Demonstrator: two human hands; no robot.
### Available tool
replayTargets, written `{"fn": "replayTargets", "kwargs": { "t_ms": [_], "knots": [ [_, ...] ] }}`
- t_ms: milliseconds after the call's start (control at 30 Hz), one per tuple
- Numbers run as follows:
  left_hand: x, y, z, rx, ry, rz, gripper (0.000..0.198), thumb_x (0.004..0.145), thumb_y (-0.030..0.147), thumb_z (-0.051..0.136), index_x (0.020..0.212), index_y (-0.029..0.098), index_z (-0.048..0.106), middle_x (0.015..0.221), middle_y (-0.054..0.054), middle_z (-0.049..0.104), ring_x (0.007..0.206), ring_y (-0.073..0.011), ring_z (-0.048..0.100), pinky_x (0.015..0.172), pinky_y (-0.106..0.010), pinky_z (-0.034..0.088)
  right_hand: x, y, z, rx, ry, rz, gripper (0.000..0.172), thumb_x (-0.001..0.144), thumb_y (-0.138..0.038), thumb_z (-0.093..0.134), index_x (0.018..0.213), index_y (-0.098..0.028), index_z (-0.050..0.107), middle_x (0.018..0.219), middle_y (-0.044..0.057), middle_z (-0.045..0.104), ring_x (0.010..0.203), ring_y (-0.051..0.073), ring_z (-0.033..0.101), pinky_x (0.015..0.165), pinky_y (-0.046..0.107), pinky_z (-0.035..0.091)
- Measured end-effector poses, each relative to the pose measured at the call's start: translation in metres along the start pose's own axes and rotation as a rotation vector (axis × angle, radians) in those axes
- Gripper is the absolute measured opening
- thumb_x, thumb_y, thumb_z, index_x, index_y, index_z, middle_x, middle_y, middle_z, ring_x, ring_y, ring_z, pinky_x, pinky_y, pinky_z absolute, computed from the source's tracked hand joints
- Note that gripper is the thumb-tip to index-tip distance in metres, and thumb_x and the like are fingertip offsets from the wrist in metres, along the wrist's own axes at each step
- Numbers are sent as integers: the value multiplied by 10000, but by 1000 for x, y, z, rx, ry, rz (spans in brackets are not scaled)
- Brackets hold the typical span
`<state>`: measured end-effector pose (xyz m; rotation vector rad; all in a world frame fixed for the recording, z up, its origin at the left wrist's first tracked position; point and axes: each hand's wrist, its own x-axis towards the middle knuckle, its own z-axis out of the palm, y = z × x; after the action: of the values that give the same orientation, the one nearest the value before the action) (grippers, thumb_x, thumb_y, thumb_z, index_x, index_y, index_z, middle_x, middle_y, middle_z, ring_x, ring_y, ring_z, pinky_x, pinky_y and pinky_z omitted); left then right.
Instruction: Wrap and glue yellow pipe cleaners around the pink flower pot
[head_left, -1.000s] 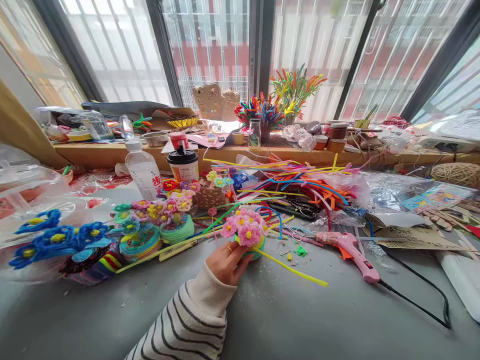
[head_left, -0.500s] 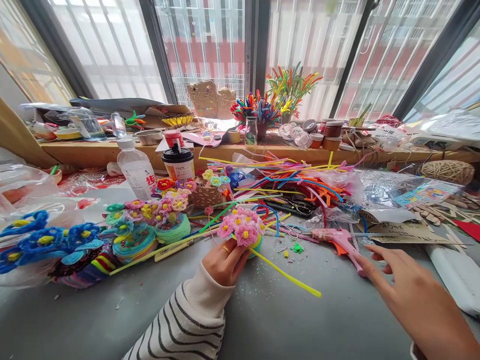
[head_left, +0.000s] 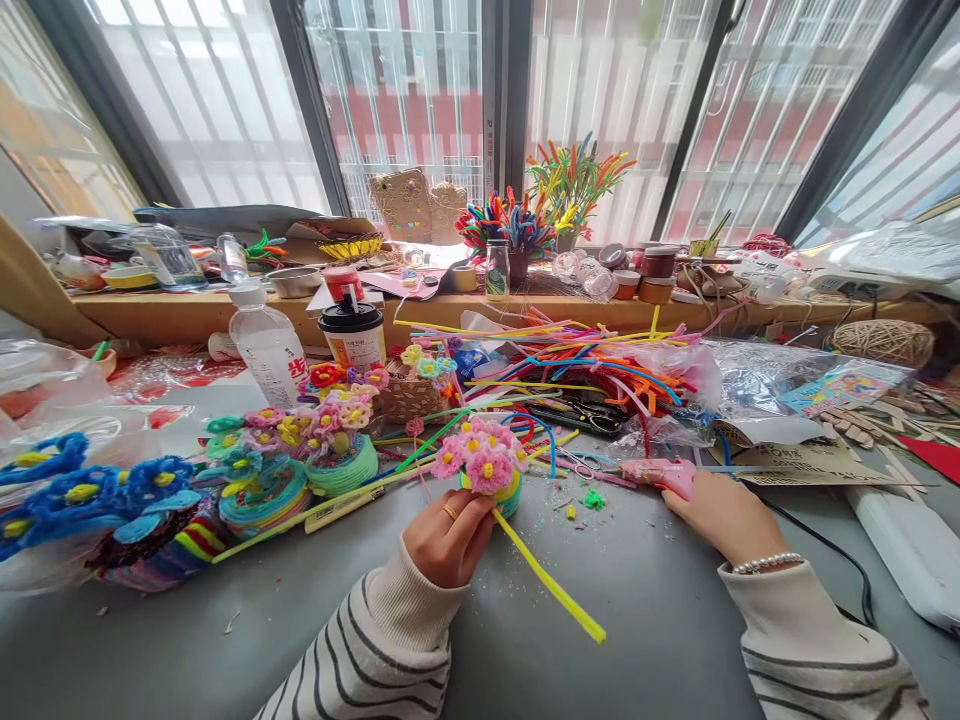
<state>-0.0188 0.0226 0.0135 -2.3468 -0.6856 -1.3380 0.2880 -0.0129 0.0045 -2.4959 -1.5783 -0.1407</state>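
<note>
My left hand (head_left: 448,535), a ring on one finger, is closed on the near side of a small pipe-cleaner flower pot (head_left: 511,494). Pink pipe-cleaner flowers (head_left: 480,455) with yellow centres top the pot. From beside my fingertips a loose yellow pipe cleaner (head_left: 551,578) runs toward the lower right. On the right, my right hand (head_left: 724,515) is wrapped round the handle of a pink hot glue gun (head_left: 660,474), whose nozzle points left. The hand hides the handle and trigger. Scissors (head_left: 585,464) lie just left of the nozzle.
Finished flower pots (head_left: 341,465) and blue pipe-cleaner flowers (head_left: 127,485) stand on the left. A water bottle (head_left: 266,345) and a lidded cup (head_left: 352,335) are behind them. Loose pipe cleaners (head_left: 570,350) pile up at the back. A black cable (head_left: 832,550) runs behind my right wrist.
My right hand has moved left and closed round the glue gun's handle; before, it was stretched out beside it. The yellow pipe cleaner's free end has swung down and nearer; my left hand keeps its hold.
</note>
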Motion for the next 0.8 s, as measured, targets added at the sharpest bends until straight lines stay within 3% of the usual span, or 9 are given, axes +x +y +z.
{"fn": "replayTargets", "kwargs": {
  "t_ms": [133, 267, 500, 800],
  "knots": [
    [1, 1, -3, -26, -9, -22, 92, 730, 95, 471, 778, 131, 541, 650, -41, 616, 599, -111, 569, 568, -188, 461, -1, 3, -7, 3, -38, 55, 334, 642, -441, 396, 703, -153, 553, 679, 111, 601, 625, 223, 562, 518, 288, 364],
    [-2, 0, -5, -42, -41, -54, 115, 726, 90, 480, 807, 144, 541, 687, -37, 623, 640, -104, 579, 608, -176, 464, -10, 8, -18, 76, -7, 157, 432, 608, -514, 426, 827, -155, 526, 716, 99, 607, 637, 227, 562, 517, 281, 376],
    [-9, -1, -2, -70, -56, -139, 113, 744, 127, 468, 815, 163, 548, 714, -34, 627, 665, -111, 590, 624, -187, 473, -31, -1, -25, 249, 387, 153, 531, 576, -521, 487, 941, -136, 490, 794, 98, 597, 675, 228, 555, 591, 300, 401],
    [0, 2, -6, -117, -46, -100, 83, 707, 96, 491, 756, 150, 533, 674, -38, 629, 610, -115, 585, 570, -197, 484, -51, -60, -28, 437, 217, -67, 476, 602, -517, 499, 888, -137, 492, 741, 84, 593, 591, 180, 543, 554, 287, 414]
  ]
}}
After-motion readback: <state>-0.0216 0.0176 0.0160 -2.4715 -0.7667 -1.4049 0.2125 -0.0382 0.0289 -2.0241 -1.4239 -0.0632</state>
